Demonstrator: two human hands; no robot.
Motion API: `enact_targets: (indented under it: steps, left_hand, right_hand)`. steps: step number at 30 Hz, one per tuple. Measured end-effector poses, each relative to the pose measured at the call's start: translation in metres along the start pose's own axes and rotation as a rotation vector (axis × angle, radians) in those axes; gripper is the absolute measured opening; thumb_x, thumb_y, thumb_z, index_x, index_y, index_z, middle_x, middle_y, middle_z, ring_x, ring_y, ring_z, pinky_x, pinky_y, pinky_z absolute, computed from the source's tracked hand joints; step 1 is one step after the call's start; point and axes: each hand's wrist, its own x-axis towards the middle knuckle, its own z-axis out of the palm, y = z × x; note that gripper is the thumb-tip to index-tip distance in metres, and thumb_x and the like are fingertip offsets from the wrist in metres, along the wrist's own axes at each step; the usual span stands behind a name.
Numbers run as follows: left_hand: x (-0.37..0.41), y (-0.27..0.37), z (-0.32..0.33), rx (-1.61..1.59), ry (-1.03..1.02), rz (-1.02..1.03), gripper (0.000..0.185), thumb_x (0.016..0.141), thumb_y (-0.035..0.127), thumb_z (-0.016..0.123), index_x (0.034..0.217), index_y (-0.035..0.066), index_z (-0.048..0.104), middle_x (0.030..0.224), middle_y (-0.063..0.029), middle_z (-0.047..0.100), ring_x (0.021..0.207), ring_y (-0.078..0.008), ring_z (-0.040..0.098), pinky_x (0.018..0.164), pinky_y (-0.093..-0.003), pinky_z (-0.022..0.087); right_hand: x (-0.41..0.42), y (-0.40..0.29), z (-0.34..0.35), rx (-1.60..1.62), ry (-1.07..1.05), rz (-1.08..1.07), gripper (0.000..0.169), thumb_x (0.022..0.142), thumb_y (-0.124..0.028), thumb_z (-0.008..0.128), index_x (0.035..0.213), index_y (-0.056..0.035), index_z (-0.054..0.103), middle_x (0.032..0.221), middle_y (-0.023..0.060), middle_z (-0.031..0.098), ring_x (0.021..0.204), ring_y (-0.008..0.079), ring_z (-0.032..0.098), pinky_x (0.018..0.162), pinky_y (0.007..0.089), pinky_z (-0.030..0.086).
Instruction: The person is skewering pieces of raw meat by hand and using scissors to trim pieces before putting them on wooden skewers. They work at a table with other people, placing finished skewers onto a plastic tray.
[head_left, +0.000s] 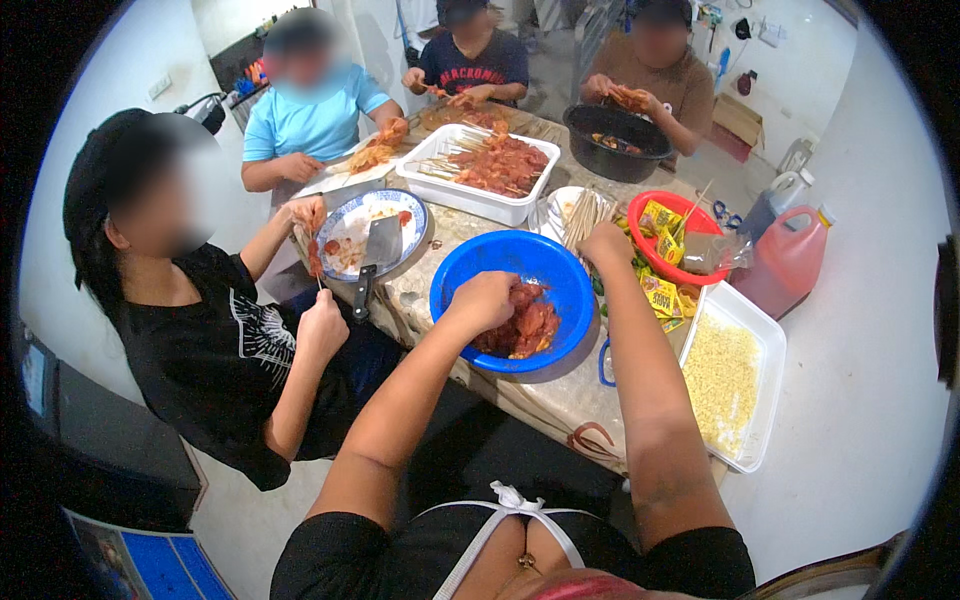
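My left hand (487, 302) reaches into a blue plastic basin (451, 259), its fingers curled down at the red marinated meat (536, 324). Those fingertips are partly hidden, so a grip on a piece does not show. At a bundle of bamboo skewers (583, 217), my right hand (607, 245) touches the near ends with its fingers bent downward. The hand itself covers its fingertips. The skewers lie over a white plate (541, 217) beyond the basin.
A white tub (480, 201) holds skewered meat. Left are a patterned plate (415, 206) and cleaver (383, 241). Right are a red basin (637, 251), seasoning packets (660, 294), jugs (784, 259) and a tray (772, 360) of yellow bits. Several people work around the table, near a black basin (615, 161).
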Motion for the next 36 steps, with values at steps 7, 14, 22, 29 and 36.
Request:
enact_targets:
  steps: [7, 14, 22, 29, 36]
  left_hand:
    - [-0.002, -0.013, 0.003, -1.184, -0.148, 0.091, 0.016, 0.091, 0.016, 0.053, 0.102, 0.003, 0.055, 0.102, -0.0076, 0.061, 0.093, -0.019, 0.059, 0.079, -0.0328, 0.047]
    - [-0.02, -0.004, -0.014, -1.703, -0.149, -0.099, 0.009, 0.088, 0.014, 0.06, 0.095, 0.014, 0.055, 0.111, -0.0046, 0.061, 0.099, -0.0183, 0.059, 0.082, -0.0381, 0.049]
    - [-0.023, 0.015, -0.016, -1.605, -0.081, 0.197, 0.017, 0.085, 0.002, 0.059, 0.097, 0.009, 0.05, 0.127, -0.0178, 0.051, 0.111, -0.0281, 0.055, 0.092, -0.042, 0.046]
    - [-0.014, 0.019, -0.011, -1.565, 0.091, 0.197, 0.016, 0.086, 0.001, 0.059, 0.087, 0.008, 0.045, 0.119, -0.0224, 0.056, 0.11, -0.0251, 0.056, 0.086, -0.0334, 0.049]
    - [-0.017, 0.026, -0.022, -1.525, 0.076, 0.127, 0.022, 0.09, 0.006, 0.056, 0.11, -0.001, 0.052, 0.112, -0.0174, 0.06, 0.103, -0.0211, 0.06, 0.085, -0.0307, 0.049]
  right_hand:
    - [0.001, 0.031, -0.022, 0.177, 0.14, 0.026, 0.039, 0.074, -0.032, 0.065, 0.099, -0.0019, 0.066, 0.103, 0.0221, 0.064, 0.097, 0.0353, 0.062, 0.083, 0.0422, 0.049]
    - [-0.066, 0.038, -0.041, 0.409, 0.403, -0.221, 0.029, 0.079, -0.031, 0.064, 0.084, -0.0022, 0.067, 0.081, 0.0206, 0.066, 0.079, 0.0351, 0.064, 0.073, 0.0427, 0.049]
    - [-0.127, 0.03, -0.047, 0.672, 0.202, -0.239, 0.029, 0.089, -0.028, 0.057, 0.088, 0.0, 0.064, 0.059, 0.0127, 0.062, 0.053, 0.0225, 0.062, 0.052, 0.0345, 0.045]
    - [-0.149, 0.027, -0.025, 0.741, 0.239, -0.34, 0.02, 0.086, -0.019, 0.059, 0.097, -0.0027, 0.061, 0.049, 0.0092, 0.048, 0.039, 0.0164, 0.043, 0.042, 0.033, 0.033]
    - [-0.171, 0.039, -0.008, 1.094, 0.106, -0.449, 0.012, 0.09, -0.011, 0.056, 0.097, -0.0027, 0.06, 0.052, -0.006, 0.041, 0.047, 0.0027, 0.037, 0.044, 0.0215, 0.028]
